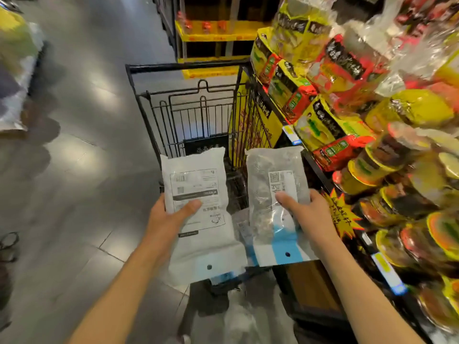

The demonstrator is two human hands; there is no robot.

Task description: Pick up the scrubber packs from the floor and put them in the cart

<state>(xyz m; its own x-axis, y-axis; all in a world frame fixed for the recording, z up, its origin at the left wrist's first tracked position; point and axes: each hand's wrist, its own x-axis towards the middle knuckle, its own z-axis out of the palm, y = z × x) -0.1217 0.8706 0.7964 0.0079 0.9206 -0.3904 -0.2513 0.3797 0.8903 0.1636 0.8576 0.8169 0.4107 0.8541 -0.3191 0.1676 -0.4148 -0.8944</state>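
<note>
I hold two scrubber packs side by side in front of the black wire cart (188,68). My left hand (169,217) grips a white pack (196,184) with a printed label, thumb across its face. My right hand (308,214) grips a clear pack (268,177) with dark scrubbers inside and a blue-and-white header card at its near end. Both packs hang over the near end of the cart basket. More clear packaging (242,227) shows between and below the two packs; where it lies is hard to tell.
Shelves (347,125) crowded with yellow and red noodle packs and bowls run close along the right side, touching the cart. Grey tiled floor (82,170) stretches to the left. Blurred goods (15,70) sit at the far left, and a yellow display stands beyond the cart.
</note>
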